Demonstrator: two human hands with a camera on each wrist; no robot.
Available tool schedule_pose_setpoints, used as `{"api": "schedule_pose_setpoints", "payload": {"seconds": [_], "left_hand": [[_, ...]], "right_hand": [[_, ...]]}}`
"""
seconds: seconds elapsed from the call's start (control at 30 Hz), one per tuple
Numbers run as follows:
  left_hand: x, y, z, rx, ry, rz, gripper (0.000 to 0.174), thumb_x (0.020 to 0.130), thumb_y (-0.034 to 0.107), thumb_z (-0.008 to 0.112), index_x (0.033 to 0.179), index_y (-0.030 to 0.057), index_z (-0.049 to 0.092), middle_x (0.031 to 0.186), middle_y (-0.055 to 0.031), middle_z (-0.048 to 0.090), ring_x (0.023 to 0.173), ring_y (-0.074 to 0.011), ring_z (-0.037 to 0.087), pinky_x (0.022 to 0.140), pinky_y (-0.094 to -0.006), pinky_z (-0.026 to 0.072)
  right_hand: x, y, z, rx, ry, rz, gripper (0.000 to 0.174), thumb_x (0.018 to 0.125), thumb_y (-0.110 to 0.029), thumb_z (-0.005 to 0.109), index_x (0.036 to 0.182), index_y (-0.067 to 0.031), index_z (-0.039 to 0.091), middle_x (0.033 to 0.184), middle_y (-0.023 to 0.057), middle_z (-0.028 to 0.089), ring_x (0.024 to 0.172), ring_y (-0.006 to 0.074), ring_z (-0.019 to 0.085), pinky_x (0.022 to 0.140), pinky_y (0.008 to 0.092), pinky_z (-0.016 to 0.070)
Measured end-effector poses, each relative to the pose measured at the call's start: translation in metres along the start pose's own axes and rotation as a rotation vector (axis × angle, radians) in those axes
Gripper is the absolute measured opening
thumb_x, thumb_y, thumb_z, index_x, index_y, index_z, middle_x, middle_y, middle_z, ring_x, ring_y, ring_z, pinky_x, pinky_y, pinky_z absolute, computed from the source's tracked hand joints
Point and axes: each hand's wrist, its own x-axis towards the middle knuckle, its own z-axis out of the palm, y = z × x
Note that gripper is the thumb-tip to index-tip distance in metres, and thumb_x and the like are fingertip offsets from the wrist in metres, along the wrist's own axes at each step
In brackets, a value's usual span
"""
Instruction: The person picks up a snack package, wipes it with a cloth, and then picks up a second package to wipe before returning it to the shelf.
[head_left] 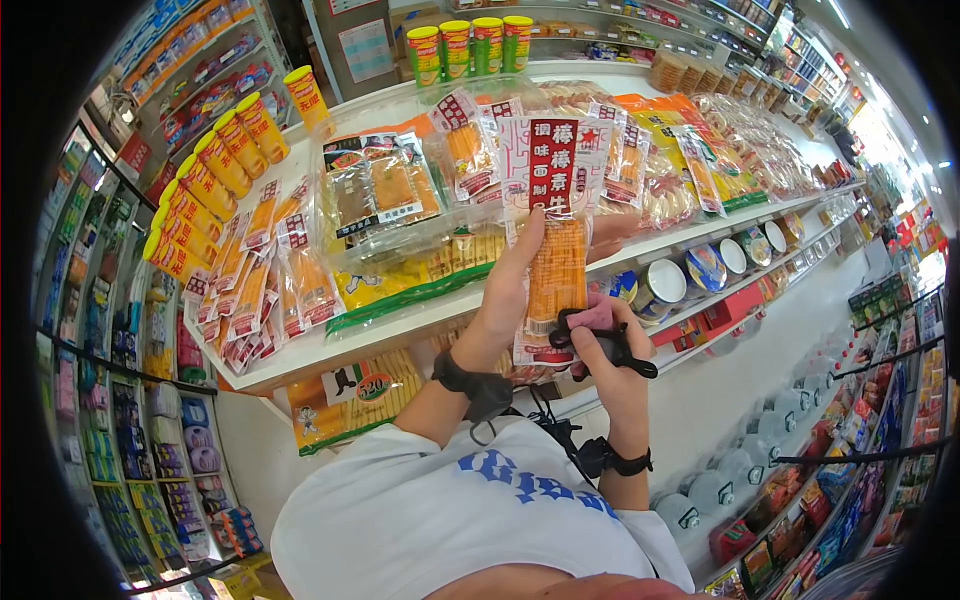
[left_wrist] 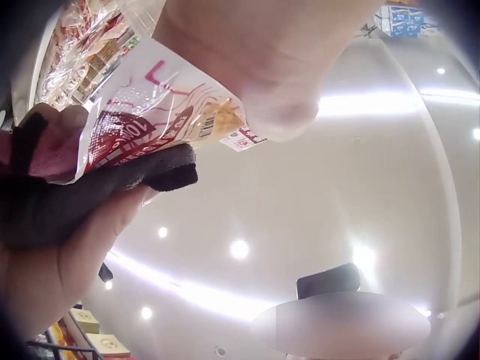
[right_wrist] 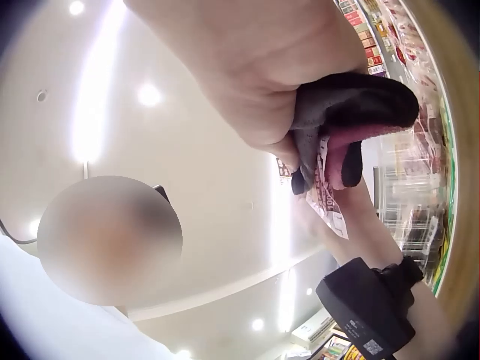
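My left hand (head_left: pixel 508 288) holds up a packet of orange snack strips (head_left: pixel 557 265), thumb across its front and fingers behind. The packet has a white and red printed top with Chinese lettering and a clear window. At its lower end my right hand (head_left: pixel 622 352) pinches a folded black and pink cloth (head_left: pixel 590 318), thumb in front. In the right wrist view, the cloth (right_wrist: pixel 352 105) wraps over the packet's edge (right_wrist: pixel 327 206). The left wrist view shows the packet's printed bottom (left_wrist: pixel 142 112) lying against the dark cloth (left_wrist: pixel 112 180).
A white display shelf (head_left: pixel 300 362) in front carries similar packets (head_left: pixel 300 280), a clear plastic tray (head_left: pixel 385 190) of snacks and yellow-lidded cans (head_left: pixel 425 55). Tubs (head_left: pixel 665 280) stand on the tier below. Stocked shelves (head_left: pixel 150 400) line the left; large clear bottles (head_left: pixel 740 470) stand right.
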Motion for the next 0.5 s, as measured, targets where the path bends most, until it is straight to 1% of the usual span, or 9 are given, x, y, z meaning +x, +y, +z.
{"api": "schedule_pose_setpoints", "payload": {"seconds": [0.03, 0.13, 0.33, 0.5], "left_hand": [[0.000, -0.001, 0.000, -0.033, 0.041, -0.036, 0.080, 0.103, 0.058, 0.025, 0.145, -0.0092, 0.036, 0.146, -0.0280, 0.045, 0.139, -0.0376, 0.040, 0.117, -0.0457, 0.0328], [0.006, 0.002, -0.004, 0.045, -0.038, 0.000, 0.085, 0.101, 0.063, 0.025, 0.143, -0.0088, 0.040, 0.145, -0.0269, 0.046, 0.139, -0.0363, 0.041, 0.116, -0.0450, 0.0332], [0.012, 0.001, -0.007, 0.038, 0.045, 0.014, 0.080, 0.103, 0.058, 0.022, 0.139, -0.0095, 0.045, 0.139, -0.0283, 0.052, 0.135, -0.0360, 0.047, 0.117, -0.0437, 0.0315], [0.016, -0.002, -0.011, 0.030, 0.053, 0.008, 0.075, 0.105, 0.053, 0.022, 0.142, -0.0100, 0.039, 0.136, -0.0298, 0.054, 0.132, -0.0361, 0.050, 0.117, -0.0438, 0.0316]], "right_hand": [[0.002, 0.000, 0.000, 0.005, 0.010, -0.006, 0.035, 0.090, -0.004, 0.069, 0.123, 0.0017, 0.057, 0.101, 0.0037, 0.070, 0.094, 0.0099, 0.063, 0.086, 0.0246, 0.0502], [0.008, 0.004, 0.004, -0.052, 0.023, -0.097, 0.034, 0.090, -0.004, 0.069, 0.121, 0.0002, 0.057, 0.103, 0.0057, 0.071, 0.094, 0.0107, 0.065, 0.084, 0.0252, 0.0509], [0.018, 0.003, 0.003, -0.154, 0.033, -0.174, 0.030, 0.088, -0.002, 0.071, 0.115, 0.0019, 0.059, 0.101, 0.0075, 0.072, 0.094, 0.0117, 0.066, 0.085, 0.0262, 0.0510], [0.023, 0.013, 0.002, -0.102, 0.082, -0.195, 0.029, 0.086, -0.001, 0.072, 0.112, 0.0021, 0.060, 0.098, 0.0090, 0.073, 0.093, 0.0135, 0.068, 0.085, 0.0265, 0.0511]]}}
